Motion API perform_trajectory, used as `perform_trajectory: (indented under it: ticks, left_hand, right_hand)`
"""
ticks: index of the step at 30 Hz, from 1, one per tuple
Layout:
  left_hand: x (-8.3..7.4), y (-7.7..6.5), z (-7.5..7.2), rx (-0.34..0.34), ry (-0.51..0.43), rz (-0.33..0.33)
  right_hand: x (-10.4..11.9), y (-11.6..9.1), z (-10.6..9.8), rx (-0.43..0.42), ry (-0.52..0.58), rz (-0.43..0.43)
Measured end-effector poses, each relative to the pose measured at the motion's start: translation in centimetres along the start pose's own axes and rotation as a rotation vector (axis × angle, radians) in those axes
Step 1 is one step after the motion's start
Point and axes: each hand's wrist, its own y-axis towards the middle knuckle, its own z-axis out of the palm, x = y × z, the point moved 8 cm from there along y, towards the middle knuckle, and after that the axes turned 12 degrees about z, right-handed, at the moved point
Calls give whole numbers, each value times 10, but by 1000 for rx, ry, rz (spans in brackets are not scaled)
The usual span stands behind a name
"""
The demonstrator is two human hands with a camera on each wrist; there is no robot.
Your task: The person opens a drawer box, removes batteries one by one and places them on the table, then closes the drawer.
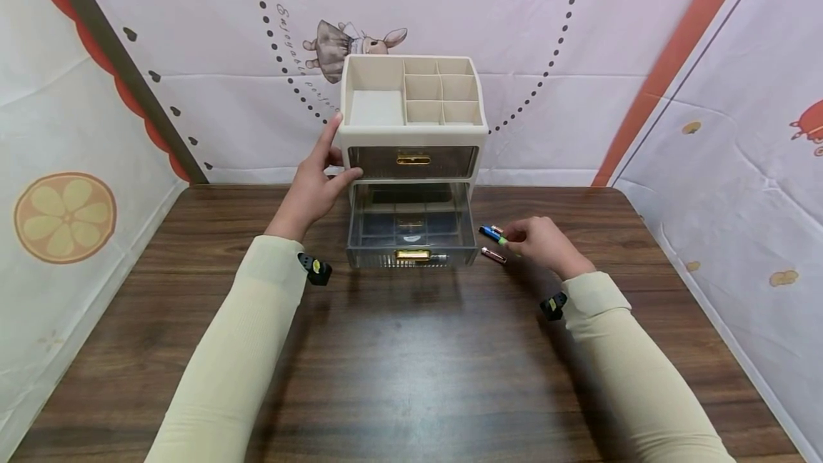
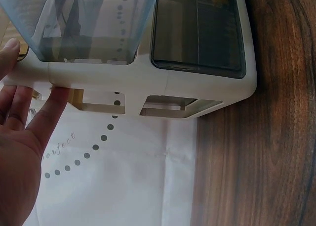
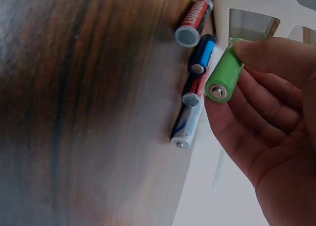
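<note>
A cream desk organizer [image 1: 411, 136] stands at the back of the table. My left hand [image 1: 313, 190] grips its left side, thumb on the front edge and fingers along the side wall. The organizer's lower clear drawer [image 1: 366, 257] is pulled out, while the upper dark drawer [image 1: 379, 162] is closed. To the right of it, my right hand [image 1: 545, 243] pinches a green battery [image 3: 225, 73] between thumb and fingers. Beside that hand lie a red battery [image 3: 196, 19], a blue and black battery [image 3: 203, 55], a second red one and a white one [image 3: 186, 129].
Open compartments [image 1: 441, 101] divide the organizer's top. The dark wood table [image 1: 411, 363] extends in front of the drawer. Printed cloth [image 1: 206, 91] hangs behind the table and along both sides.
</note>
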Motion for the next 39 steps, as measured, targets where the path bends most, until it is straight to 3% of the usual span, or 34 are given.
perform_trajectory:
  ticks: [28,39]
  left_hand:
    - [2,2,0,-2,-9,-24]
    - [1,1,1,-1,-5,-36]
  right_hand:
    - [-9,5,12,21,-112,-10]
    - [-11,3,14,44,-103,10]
